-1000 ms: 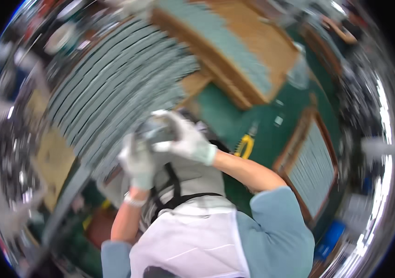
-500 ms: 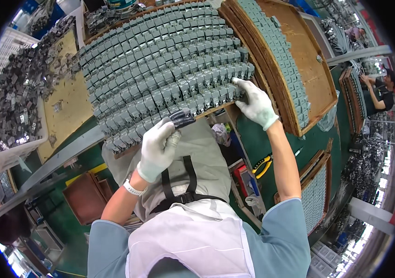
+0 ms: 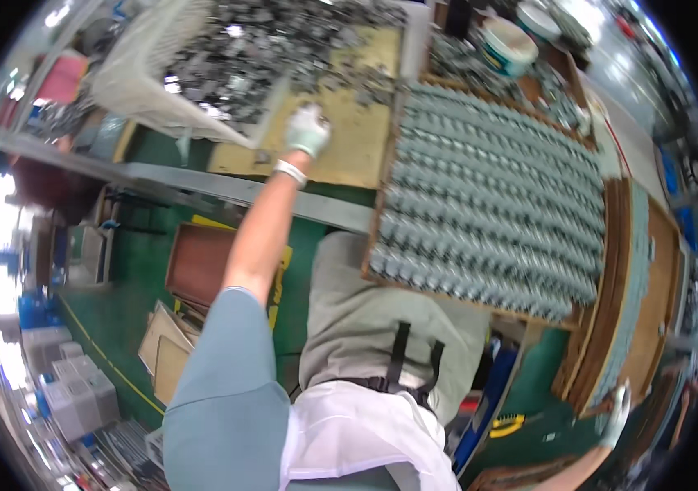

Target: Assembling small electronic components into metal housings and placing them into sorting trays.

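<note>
My left hand (image 3: 308,132), in a white glove, reaches over the yellow board (image 3: 357,147) beside the white basket. Its fingers are curled in, with a small dark bit at the fingertips that I cannot make out. Small grey metal parts (image 3: 365,86) lie scattered on the board just beyond. At the lower right, my gloved right hand (image 3: 616,416) has its fingers stretched out by the near end of the stacked wooden trays (image 3: 586,360). Between my hands, a wooden tray (image 3: 463,290) carries close rows of grey-green block-shaped parts (image 3: 488,196).
A white plastic basket (image 3: 140,90) heaped with metal parts stands at the upper left. A white bucket (image 3: 508,45) sits behind the tray of rows. A metal rail (image 3: 324,209) runs along the board's near side. Yellow-handled pliers (image 3: 506,425) are low on the right.
My view has swung left. My left hand has moved from the tray's near edge to the yellow board; the dark piece it held no longer shows. My right hand has left the rows for the stacked trays.
</note>
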Demonstrator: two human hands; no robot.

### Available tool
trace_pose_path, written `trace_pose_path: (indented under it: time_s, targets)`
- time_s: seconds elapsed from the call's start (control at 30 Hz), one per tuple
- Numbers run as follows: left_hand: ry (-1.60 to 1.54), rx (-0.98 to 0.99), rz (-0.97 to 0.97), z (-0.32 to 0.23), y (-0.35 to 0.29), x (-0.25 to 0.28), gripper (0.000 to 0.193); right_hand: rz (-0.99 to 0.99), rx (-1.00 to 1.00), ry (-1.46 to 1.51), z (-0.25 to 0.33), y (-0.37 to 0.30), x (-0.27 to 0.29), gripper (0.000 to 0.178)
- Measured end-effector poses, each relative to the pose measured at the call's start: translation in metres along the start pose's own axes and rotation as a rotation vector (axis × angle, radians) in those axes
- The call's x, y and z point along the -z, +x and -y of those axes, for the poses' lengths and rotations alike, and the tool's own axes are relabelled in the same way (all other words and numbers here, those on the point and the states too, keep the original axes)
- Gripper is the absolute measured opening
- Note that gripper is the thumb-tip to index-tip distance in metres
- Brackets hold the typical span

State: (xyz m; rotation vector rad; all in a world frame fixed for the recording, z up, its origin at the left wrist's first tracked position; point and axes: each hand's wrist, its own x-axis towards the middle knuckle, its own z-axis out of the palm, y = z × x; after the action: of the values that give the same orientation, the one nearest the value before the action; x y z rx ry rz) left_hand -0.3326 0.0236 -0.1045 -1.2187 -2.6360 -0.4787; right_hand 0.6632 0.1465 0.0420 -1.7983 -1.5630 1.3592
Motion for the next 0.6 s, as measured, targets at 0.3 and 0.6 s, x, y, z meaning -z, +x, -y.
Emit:
trace_pose_path:
  time_s: [0.3, 0.6]
  targets:
    - [-0.185, -0.311, -0.049, -0.062, -0.059, 0.032, 0.032, -0.171, 0.168, -0.137, 0.040, -0.034, -0.051, 0.036]
    - [-1.275, 0.113, -0.005, -0.055, -0.046, 0.021, 0.032, -0.291, 0.143, 0.050, 0.051, -0.022, -0.061, 0.017]
